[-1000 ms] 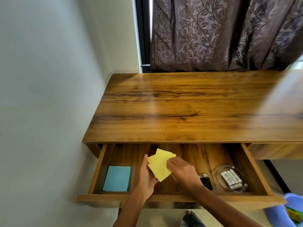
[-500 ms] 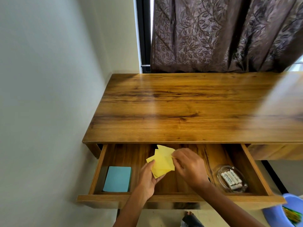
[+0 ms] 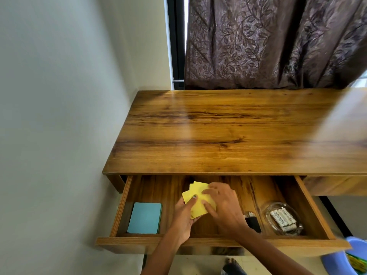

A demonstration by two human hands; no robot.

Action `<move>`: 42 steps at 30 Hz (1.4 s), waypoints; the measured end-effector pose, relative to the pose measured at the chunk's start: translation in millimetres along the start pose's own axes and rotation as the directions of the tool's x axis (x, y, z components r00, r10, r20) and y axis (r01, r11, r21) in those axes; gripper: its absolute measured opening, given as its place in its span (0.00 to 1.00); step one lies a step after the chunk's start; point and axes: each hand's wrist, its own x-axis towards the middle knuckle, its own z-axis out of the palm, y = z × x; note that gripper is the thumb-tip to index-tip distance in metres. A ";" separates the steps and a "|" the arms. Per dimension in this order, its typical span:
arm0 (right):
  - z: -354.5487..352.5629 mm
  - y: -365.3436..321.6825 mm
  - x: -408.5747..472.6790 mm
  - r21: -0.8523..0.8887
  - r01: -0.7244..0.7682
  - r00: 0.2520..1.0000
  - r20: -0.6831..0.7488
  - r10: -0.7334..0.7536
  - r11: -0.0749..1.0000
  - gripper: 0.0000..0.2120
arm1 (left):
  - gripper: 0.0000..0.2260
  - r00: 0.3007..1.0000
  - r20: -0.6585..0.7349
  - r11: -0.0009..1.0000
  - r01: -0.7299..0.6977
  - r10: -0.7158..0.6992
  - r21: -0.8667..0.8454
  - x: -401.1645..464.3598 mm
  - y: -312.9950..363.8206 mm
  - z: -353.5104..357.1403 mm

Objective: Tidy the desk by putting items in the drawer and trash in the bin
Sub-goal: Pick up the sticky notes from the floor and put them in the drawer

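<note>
You are holding a fanned handful of yellow sticky notes [image 3: 198, 203] over the middle of the open drawer [image 3: 222, 244], which is pulled out below the front edge of the wooden desk [image 3: 228, 133]. Your left hand [image 3: 183, 217] is gripping the notes from their 7 o'clock side, thumb pressing across the top sheet and the other fingers curling underneath. Your right hand [image 3: 222, 207] is lying over them from 3 o'clock, fingers spread, fingertips and thumb pressing on the paper; whether it is pinching an edge cannot be told.

Inside the drawer, a teal pad [image 3: 145, 218] is lying flat at 9 o'clock from your hands, well apart from them. At 3 o'clock, just beside your right wrist, a small black object [image 3: 252, 222] is partly showing. Beyond it a clear glass dish [image 3: 283, 218] is holding white batteries [image 3: 283, 219]; they are carrying dark print, too small and blurred to read.

At 5 o'clock, past the drawer's front corner, the rim of a blue bin [image 3: 337, 261] is showing with something yellow-green inside. A dark leaf-patterned curtain [image 3: 268, 42] is hanging at 12 o'clock behind the desk.
</note>
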 end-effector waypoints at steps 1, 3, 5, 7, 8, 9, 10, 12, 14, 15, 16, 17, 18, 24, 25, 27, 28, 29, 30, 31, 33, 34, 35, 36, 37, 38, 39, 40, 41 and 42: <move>0.1 1.5 0.0 0.099 -0.190 0.982 0.012 0.190 0.977 0.18 | 0.09 1.000 0.006 1.000 -0.010 0.010 0.022 0.1 -0.4 0.8; -1.0 4.6 1.4 0.355 -0.526 0.850 0.232 0.472 0.773 0.23 | 0.10 0.999 0.031 0.996 -0.042 0.040 0.077 0.7 -2.2 1.6; 1.2 9.4 2.6 0.490 -0.705 0.709 0.506 0.491 0.513 0.20 | 0.11 0.994 0.079 0.981 -0.086 0.072 0.177 1.2 -4.1 3.3; 9.5 14.8 2.3 0.453 -0.702 0.704 0.557 0.441 0.549 0.14 | 0.10 0.983 0.137 0.924 -0.160 0.119 0.347 2.8 -4.5 4.8; 13.8 16.5 2.1 0.444 -0.666 0.736 0.523 0.430 0.599 0.12 | 0.10 0.976 0.157 0.873 -0.208 0.153 0.441 4.4 -4.0 5.6; 17.5 17.8 2.4 0.441 -0.634 0.764 0.486 0.424 0.635 0.10 | 0.10 0.967 0.166 0.805 -0.253 0.194 0.536 6.7 -2.9 5.9; 20.0 18.1 2.7 0.436 -0.615 0.780 0.461 0.423 0.657 0.10 | 0.11 0.957 0.166 0.717 -0.288 0.237 0.635 9.0 -1.8 5.1; 25.2 20.4 0.7 0.416 -0.582 0.803 0.427 0.414 0.699 0.11 | 0.14 0.936 0.187 0.514 -0.323 0.299 0.794 12.0 0.6 1.0; 32.4 25.3 -4.6 0.376 -0.570 0.800 0.454 0.391 0.730 0.12 | 0.17 0.940 0.224 0.419 -0.318 0.258 0.850 14.0 0.1 -5.1; 36.1 27.9 -7.3 0.345 -0.568 0.791 0.481 0.379 0.747 0.12 | 0.19 0.955 0.224 0.438 -0.290 0.197 0.851 14.3 -1.1 -7.8; 39.0 30.0 -9.0 0.314 -0.566 0.780 0.504 0.372 0.762 0.12 | 0.20 0.970 0.210 0.469 -0.242 0.120 0.849 13.8 -2.5 -9.9; 41.4 31.6 -9.8 0.292 -0.563 0.773 0.516 0.369 0.773 0.12 | 0.20 0.980 0.192 0.492 -0.189 0.046 0.850 12.7 -3.6 -11.0; 43.5 32.4 -9.6 0.281 -0.564 0.770 0.518 0.372 0.776 0.13 | 0.20 0.985 0.170 0.496 -0.145 -0.004 0.856 12.2 -4.3 -11.6; 46.7 33.2 -6.8 0.242 -0.538 0.797 0.458 0.394 0.808 0.13 | 0.19 0.995 0.096 0.514 -0.087 0.008 0.853 10.4 -0.8 -10.2; 45.6 33.1 -6.5 0.246 -0.522 0.814 0.431 0.391 0.816 0.12 | 0.18 0.995 0.097 0.547 -0.086 0.009 0.832 10.1 0.6 -10.2; 41.1 30.0 -6.8 0.251 -0.453 0.872 0.325 0.366 0.856 0.10 | 0.18 0.996 0.084 0.627 -0.081 0.025 0.775 8.4 2.9 -10.0; 37.8 27.4 -5.6 0.239 -0.399 0.907 0.247 0.342 0.885 0.10 | 0.17 0.998 0.054 0.673 -0.067 0.040 0.737 6.9 5.1 -10.3; 33.7 24.1 -5.1 0.213 -0.344 0.934 0.174 0.311 0.915 0.10 | 0.16 0.999 0.011 0.728 -0.032 0.034 0.685 4.6 7.3 -11.1; 28.9 20.3 -4.2 0.183 -0.288 0.956 0.113 0.271 0.940 0.11 | 0.16 1.000 -0.023 0.786 0.022 -0.010 0.618 2.3 10.3 -12.1; 23.9 15.7 -3.7 0.150 -0.227 0.973 0.070 0.219 0.962 0.12 | 0.16 0.996 -0.022 0.838 0.080 -0.081 0.540 0.2 14.0 -13.4; 17.2 7.4 -3.7 0.057 -0.074 0.997 0.024 0.073 0.996 0.15 | 0.20 0.982 0.051 0.918 0.152 -0.183 0.365 0.4 20.5 -19.1; 16.1 3.0 -4.4 0.003 -0.001 1.000 0.017 0.001 1.000 0.17 | 0.20 0.981 0.068 0.944 0.152 -0.179 0.293 0.8 23.6 -21.0; 15.1 -2.8 -5.4 -0.019 0.052 0.998 0.024 -0.052 0.998 0.17 | 0.17 0.988 0.053 0.960 0.130 -0.147 0.248 1.0 25.9 -21.4; 13.8 -8.5 -6.0 -0.013 0.084 0.996 0.038 -0.084 0.996 0.17 | 0.14 0.995 0.018 0.968 0.093 -0.100 0.232 1.9 26.1 -21.2; 13.5 -12.8 -7.2 0.013 0.095 0.994 0.060 -0.096 0.995 0.17 | 0.11 0.998 -0.029 0.969 0.060 -0.055 0.242 1.9 25.2 -20.7; 13.3 -15.6 -7.4 0.028 0.100 0.991 0.088 -0.102 0.995 0.17 | 0.10 0.997 -0.069 0.964 0.034 -0.016 0.262 1.4 24.2 -20.6; 12.6 -17.8 -7.0 0.031 0.100 0.987 0.125 -0.104 0.994 0.17 | 0.10 0.996 -0.093 0.960 0.018 0.009 0.278 0.8 23.6 -20.9; 11.4 -20.4 -5.8 0.016 0.093 0.982 0.165 -0.094 0.996 0.15 | 0.10 0.994 -0.103 0.959 0.008 0.023 0.283 0.1 23.7 -21.9; 10.3 -22.5 -3.8 0.011 0.054 0.979 0.196 -0.056 0.998 0.13 | 0.10 0.994 -0.106 0.958 -0.005 0.037 0.288 -1.3 24.9 -23.2; 11.6 -22.5 -2.1 0.032 -0.026 0.975 0.220 0.018 0.999 0.12 | 0.11 0.992 -0.107 0.952 -0.027 0.062 0.304 -2.4 26.6 -24.9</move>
